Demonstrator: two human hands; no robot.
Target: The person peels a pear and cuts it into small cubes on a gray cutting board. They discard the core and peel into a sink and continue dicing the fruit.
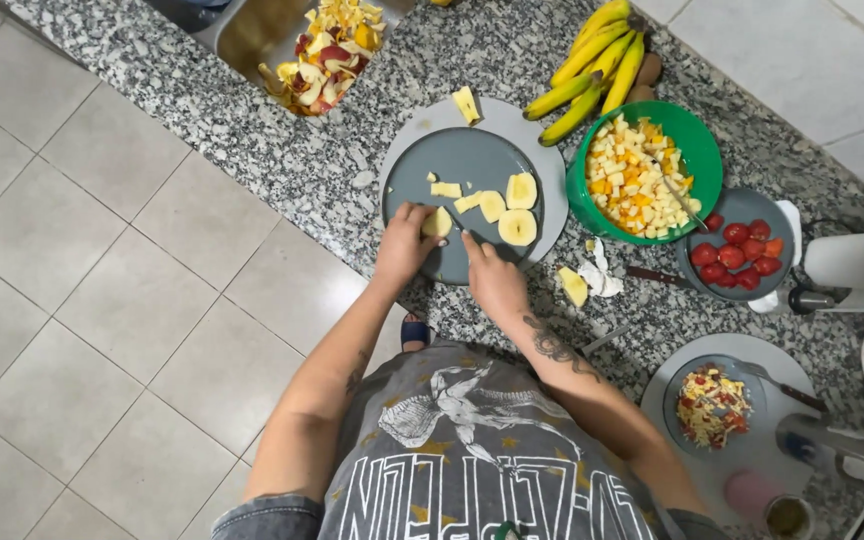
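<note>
Head view is looking straight down on a speckled granite counter (282, 165), where the left hand (404, 245) is curling loosely, fingertips pressing down on a pale fruit piece (437, 222) at the near left part of a dark grey plate (452, 160). Just to its right, the right hand (495, 280) is closing into a grip around what seems to be a knife handle; the blade is too small and dark against the plate to make out clearly, so its direction cannot be told. The held piece is lying with its long axis running roughly near to far. 2 round slices (519, 208) and a few small chunks are sitting further right on the plate. To the right, a green bowl (697, 135) is holding diced fruit, with bananas (597, 65) lying at the far side, their long axes slanting from near left to far right. A grey bowl of tomatoes (737, 255) is standing right of that. Peelings (327, 55) are filling the sink at the far edge, partly cut off by the frame.
</note>
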